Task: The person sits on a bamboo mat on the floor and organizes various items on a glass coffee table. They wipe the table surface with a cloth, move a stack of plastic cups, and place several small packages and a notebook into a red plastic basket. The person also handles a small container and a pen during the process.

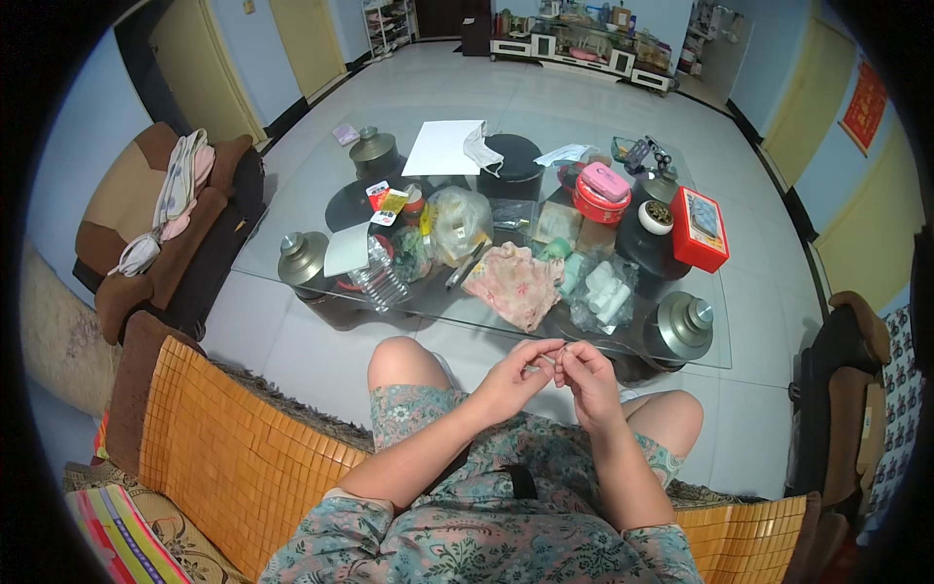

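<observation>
Pale sliver [555, 361], too small to identify, sits where the fingertips of both hands meet, above the lap and just short of the bench's near edge.

Largest around it is the glass-topped bench [292, 209], spread with household things. Toward its far side lies a white sheet [438, 148]; at the right stands a red box [702, 229]. Closer in, a pink floral cloth [511, 284] lies crumpled near the front edge, beyond the hands and apart from them. Just right of it, a clear bag [584, 304] holds white rolls [611, 297].

Smaller again, the left hand [519, 377] has a narrow grip, thumb and forefinger drawn together at the sliver. The right hand [592, 383] meets it tip to tip, its grip just as narrow; both seem to pinch the piece, though which bears it cannot be told.

As for progress, the handling looks under way, with both hands engaged at the sliver. No finished result shows, and how much is left cannot be judged from here.
</observation>
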`<state>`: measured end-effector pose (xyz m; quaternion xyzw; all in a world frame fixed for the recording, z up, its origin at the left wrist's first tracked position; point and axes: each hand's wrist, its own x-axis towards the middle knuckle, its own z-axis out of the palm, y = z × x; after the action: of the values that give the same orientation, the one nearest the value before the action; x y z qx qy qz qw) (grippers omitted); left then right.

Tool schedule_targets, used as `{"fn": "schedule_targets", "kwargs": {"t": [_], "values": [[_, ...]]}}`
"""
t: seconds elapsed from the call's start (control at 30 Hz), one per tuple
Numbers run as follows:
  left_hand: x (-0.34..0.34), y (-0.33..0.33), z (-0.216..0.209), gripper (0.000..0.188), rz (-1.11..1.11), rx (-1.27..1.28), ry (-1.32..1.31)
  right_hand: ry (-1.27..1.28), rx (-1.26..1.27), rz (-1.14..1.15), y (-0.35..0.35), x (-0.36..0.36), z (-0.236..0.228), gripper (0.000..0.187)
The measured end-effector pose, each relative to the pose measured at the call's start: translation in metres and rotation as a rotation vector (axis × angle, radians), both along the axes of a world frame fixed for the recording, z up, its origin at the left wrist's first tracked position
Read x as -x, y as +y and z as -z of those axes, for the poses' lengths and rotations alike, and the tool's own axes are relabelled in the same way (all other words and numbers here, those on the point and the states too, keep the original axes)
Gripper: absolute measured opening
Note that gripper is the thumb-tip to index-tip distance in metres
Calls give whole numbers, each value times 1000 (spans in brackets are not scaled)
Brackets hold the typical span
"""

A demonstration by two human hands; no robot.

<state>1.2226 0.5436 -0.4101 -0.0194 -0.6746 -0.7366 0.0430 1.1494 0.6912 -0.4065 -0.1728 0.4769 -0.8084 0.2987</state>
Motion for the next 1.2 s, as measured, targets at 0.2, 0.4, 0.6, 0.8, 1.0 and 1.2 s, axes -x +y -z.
{"fn": "schedule_targets", "kwargs": {"t": [0.2, 0.4, 0.6, 0.8, 1.0, 1.2], "values": [[-2, 4, -3, 41, -15, 74, 40, -1, 28, 7, 1, -5, -3, 13], [0, 5, -11, 40, -9, 37, 51, 38, -1, 5, 4, -4, -6, 17], [-7, 3, -21, 38, -27, 33, 31, 95, -34, -22, 5, -3, -3, 16], [-11, -1, -22, 34, -56, 56, 16, 92, -48, -40, 6, -7, -5, 16], [-10, 0, -16, 30, -81, 111, 52, 58, -93, -39, 9, -7, -5, 16], [-11, 3, -12, 30, -178, 321, 139, -52, -136, -48, 10, -8, 3, 15]]}}
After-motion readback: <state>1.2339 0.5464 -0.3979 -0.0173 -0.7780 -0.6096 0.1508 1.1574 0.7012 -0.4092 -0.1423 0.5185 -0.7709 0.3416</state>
